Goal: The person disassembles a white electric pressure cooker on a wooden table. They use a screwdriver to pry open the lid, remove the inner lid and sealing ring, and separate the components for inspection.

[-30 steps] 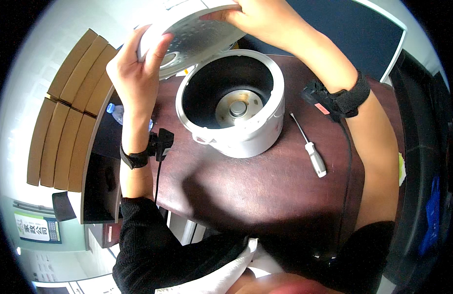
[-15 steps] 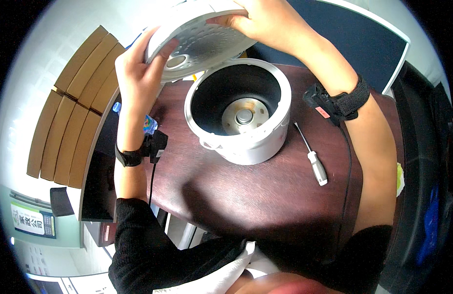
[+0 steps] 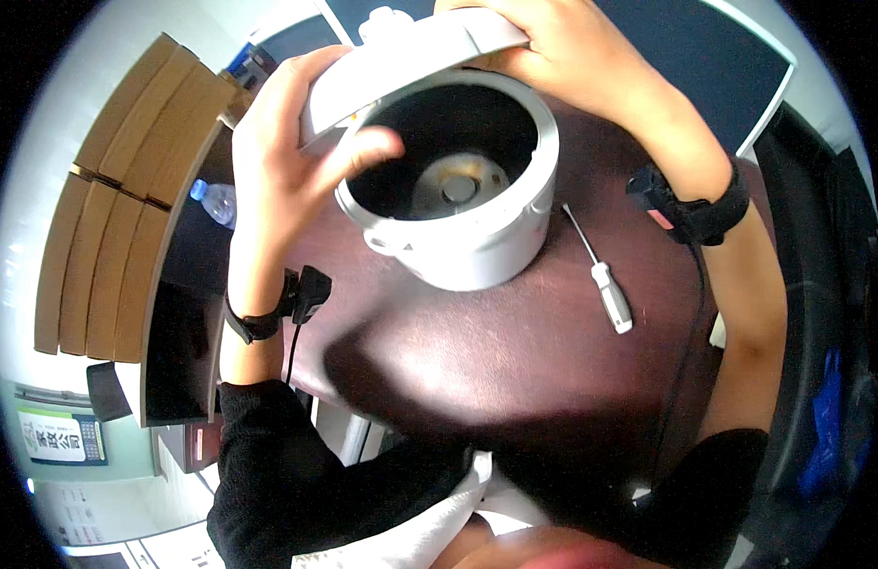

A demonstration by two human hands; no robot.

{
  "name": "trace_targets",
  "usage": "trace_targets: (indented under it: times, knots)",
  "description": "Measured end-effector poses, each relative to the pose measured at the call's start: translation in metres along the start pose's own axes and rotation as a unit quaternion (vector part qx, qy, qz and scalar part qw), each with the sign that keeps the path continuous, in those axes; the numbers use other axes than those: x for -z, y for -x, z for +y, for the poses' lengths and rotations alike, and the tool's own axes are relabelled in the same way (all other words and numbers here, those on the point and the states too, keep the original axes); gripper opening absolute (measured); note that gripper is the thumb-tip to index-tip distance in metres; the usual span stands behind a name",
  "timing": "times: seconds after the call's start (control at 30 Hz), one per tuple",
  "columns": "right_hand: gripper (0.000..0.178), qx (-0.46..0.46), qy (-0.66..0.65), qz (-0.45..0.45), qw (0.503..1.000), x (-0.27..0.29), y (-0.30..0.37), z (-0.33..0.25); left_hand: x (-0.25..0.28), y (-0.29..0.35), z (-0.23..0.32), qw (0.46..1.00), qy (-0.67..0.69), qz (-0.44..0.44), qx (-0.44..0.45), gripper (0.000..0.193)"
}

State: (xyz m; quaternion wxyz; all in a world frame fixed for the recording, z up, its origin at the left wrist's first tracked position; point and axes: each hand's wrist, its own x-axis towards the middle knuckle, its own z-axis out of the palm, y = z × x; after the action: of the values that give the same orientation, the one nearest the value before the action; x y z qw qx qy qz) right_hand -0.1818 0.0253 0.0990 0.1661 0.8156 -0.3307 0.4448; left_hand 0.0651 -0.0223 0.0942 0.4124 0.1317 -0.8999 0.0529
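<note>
A white rice cooker lid [image 3: 410,63] is raised at the far side, its outer face toward me. My left hand [image 3: 279,156] grips its left end, thumb stretched out from the near side. On the right end, my right hand [image 3: 576,52] has its fingers wrapped round the edge. Below and partly behind the lid stands the white rice cooker body [image 3: 481,254], upright on the table with its mouth open. Inside its dark wall, a round metal heating plate [image 3: 461,188] with a central knob shows. To the right of the body lies a grey-and-white screwdriver [image 3: 609,296].
The dark red-brown table [image 3: 515,360] carries the cooker. A clear bottle with a blue cap [image 3: 216,202] lies on the left, near stacked brown cartons [image 3: 102,223]. Behind rises a dark blue partition [image 3: 690,71]. Straps with cabled devices circle both wrists.
Both hands have tilted the lid: its perforated underside faced me before, and now its outer face shows. The left thumb has come away from the underside. The view has shifted slightly.
</note>
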Motion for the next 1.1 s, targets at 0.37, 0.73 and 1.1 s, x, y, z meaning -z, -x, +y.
trace_targets:
  times: [0.37, 0.73, 1.1]
  knots:
    - [0.05, -0.006, 0.01, -0.151, 0.988, 0.011, 0.035, -0.029, -0.017, 0.034, 0.039, 0.994, -0.049, -0.076, -0.063, 0.081]
    - [0.05, -0.298, -0.103, -0.223, 0.923, -0.011, -0.012, -0.07, -0.036, 0.06, 0.044, 0.994, -0.075, -0.044, -0.065, 0.073]
    - [0.061, -0.317, 0.13, -0.239, 0.909, -0.055, -0.03, -0.078, -0.044, 0.067, 0.043, 0.995, -0.076, 0.026, -0.054, 0.061]
